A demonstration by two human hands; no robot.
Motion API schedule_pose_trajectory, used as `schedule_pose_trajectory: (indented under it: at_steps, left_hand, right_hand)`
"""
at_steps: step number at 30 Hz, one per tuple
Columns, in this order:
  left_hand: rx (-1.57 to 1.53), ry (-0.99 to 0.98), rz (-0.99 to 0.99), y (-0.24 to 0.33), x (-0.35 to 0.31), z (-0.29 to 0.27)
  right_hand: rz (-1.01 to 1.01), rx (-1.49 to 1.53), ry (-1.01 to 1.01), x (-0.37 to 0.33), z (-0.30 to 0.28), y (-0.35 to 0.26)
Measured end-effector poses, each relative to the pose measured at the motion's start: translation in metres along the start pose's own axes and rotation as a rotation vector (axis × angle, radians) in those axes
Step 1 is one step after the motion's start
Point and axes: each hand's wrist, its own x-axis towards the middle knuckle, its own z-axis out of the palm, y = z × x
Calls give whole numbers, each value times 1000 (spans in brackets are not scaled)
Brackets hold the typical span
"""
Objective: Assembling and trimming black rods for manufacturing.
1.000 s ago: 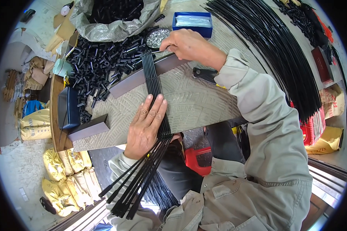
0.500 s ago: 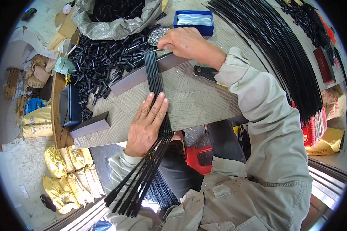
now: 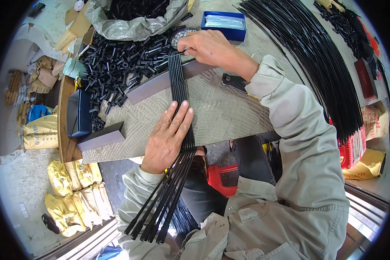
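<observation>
The black rods (image 3: 178, 84) are partly covered by the left hand (image 3: 167, 138), laid flat; beside their far ends, the right hand (image 3: 212, 47) is curled, its closure indiscernible.

A small workshop, as seen from my place in the room. Diagnostic features: a work surface (image 3: 234, 119) at centre, with a flat row of slim black rods (image 3: 177, 73); loose short black tubular parts (image 3: 117, 60) heaped at upper left of the frame, beneath an open sack (image 3: 123, 33) of black pieces; a long bundle of black rods (image 3: 320, 58) at upper right; yellow packages (image 3: 64, 210) on the floor, lower left.
</observation>
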Motion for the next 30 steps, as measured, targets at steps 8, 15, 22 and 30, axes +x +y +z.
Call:
schedule_pose_trajectory:
  at_steps: [8,15,22,30]
  left_hand:
    - [-35,117,16,-5,-8,8]
    - [6,82,28,-1,-7,5]
    - [14,97,-1,-1,-6,4]
    - [-11,97,-16,-1,-6,6]
  right_hand:
    - [82,-205,-83,-9,-19,0]
    - [127,-155,-161,-8,-22,4]
    - [131,-115,-108,-8,-21,5]
    - [70,-103,-72,-8,-15,4]
